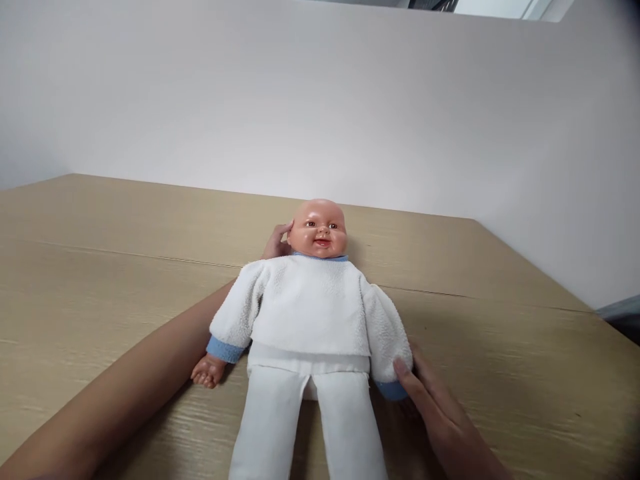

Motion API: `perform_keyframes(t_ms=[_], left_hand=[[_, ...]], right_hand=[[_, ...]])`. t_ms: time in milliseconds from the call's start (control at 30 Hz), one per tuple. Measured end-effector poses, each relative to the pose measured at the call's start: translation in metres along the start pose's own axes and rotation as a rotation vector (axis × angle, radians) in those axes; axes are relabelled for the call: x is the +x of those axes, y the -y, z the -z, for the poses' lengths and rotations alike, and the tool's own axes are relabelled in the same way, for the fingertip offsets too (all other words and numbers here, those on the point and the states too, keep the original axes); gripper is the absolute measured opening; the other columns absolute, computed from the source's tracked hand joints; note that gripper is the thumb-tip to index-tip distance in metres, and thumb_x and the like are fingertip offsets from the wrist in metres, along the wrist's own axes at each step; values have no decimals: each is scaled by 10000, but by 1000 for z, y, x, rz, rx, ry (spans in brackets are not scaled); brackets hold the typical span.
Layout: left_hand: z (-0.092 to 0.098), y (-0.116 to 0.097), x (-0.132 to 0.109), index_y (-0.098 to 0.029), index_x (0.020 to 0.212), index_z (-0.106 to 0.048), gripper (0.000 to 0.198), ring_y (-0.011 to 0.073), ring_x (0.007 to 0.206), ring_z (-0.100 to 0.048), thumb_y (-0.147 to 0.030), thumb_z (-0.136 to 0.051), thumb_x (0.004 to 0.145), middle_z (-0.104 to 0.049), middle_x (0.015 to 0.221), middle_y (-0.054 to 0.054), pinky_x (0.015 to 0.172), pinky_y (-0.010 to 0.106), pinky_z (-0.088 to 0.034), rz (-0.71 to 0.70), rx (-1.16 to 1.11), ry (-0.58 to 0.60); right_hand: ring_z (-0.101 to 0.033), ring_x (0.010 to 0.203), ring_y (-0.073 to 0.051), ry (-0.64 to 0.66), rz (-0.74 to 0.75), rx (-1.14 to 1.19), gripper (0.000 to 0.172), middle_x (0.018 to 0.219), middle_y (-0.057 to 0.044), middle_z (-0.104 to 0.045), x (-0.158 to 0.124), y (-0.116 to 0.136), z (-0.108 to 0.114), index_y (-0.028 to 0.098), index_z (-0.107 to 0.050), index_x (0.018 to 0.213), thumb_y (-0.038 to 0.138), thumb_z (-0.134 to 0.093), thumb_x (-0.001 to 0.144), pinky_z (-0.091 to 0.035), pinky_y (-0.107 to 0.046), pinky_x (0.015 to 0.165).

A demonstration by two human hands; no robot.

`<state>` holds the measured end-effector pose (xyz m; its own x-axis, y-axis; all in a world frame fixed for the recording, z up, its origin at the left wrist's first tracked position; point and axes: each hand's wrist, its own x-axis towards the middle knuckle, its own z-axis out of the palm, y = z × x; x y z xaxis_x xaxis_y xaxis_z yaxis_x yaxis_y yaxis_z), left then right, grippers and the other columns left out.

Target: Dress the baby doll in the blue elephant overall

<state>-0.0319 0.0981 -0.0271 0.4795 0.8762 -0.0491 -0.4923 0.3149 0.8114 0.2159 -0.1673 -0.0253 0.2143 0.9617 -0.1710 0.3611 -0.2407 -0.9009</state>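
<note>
Soft, muted light here; glints on doll's head [320,230] beside left hand [277,241], shadow near right hand [433,390].

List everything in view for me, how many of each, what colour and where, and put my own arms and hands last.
doll: one, pink head, on the table
top: one, white with blue collar and cuffs, on the doll
trousers: one pair, white, on the doll's legs
table: one, light brown, under the doll
wall: pale grey, behind the table
object: one, dark, top edge, too cut off to name
object: one, greyish, right edge, unclear
left arm: one, lower left, beside the doll
left hand: one, at the doll's head, partly hidden
right hand: one, thumb on the sleeve at picture right
</note>
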Motion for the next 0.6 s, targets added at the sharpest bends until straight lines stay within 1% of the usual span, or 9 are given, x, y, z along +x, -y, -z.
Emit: perform_keyframes(t_ms=[67,133,200,300,400,533,600], left_hand=[[4,-4,3,-170,1175,-794,601,401,1312,-726,-678,-696,868,-863,1109,89,1151,476,-584,46,6,37],[6,-5,7,-157,1181,-797,645,410,1331,-712,-707,-703,856,-859,1134,113,1177,478,-559,92,21,95],[9,-5,12,-152,1186,-800,676,420,1332,-708,-730,-701,850,-857,1142,129,1196,483,-536,119,35,128],[14,-4,16,-160,1187,-806,683,434,1306,-720,-740,-693,845,-861,1122,131,1190,502,-532,136,39,121],[16,-4,14,-154,1214,-801,666,432,1291,-730,-710,-681,868,-860,1137,131,1184,500,-532,145,28,127],[13,-7,9,-134,1243,-795,640,413,1257,-751,-669,-616,940,-855,1163,137,1201,495,-513,152,22,140],[10,-8,8,-132,1246,-796,626,407,1246,-757,-653,-605,956,-854,1165,138,1201,487,-513,139,28,135]], right_hand=[[-438,1611,-352,-23,73,-89,696,1608,-85,-638,-2,1,-2,256,-645,1542,688,-583,1000,-414,-491,1307],[-506,1569,-353,-50,123,-156,669,1599,-88,-646,-3,-1,-4,257,-653,1530,660,-594,999,-456,-464,1282],[-534,1550,-350,-61,168,-211,673,1620,-87,-626,-3,-7,-5,261,-632,1544,654,-595,998,-483,-439,1263],[-547,1542,-335,-57,206,-283,667,1647,-81,-598,0,-21,-6,270,-582,1580,640,-570,1025,-512,-415,1240],[-547,1541,-334,-54,219,-319,697,1648,-72,-598,3,-29,-6,275,-554,1599,639,-612,1007,-551,-398,1204],[-624,1470,-340,-43,227,-340,674,1627,-76,-621,3,-27,-5,282,-578,1571,653,-599,1009,-634,-362,1094],[-656,1436,-335,-44,224,-338,648,1612,-74,-636,2,-24,-4,291,-593,1556,647,-596,1015,-650,-348,1062]])
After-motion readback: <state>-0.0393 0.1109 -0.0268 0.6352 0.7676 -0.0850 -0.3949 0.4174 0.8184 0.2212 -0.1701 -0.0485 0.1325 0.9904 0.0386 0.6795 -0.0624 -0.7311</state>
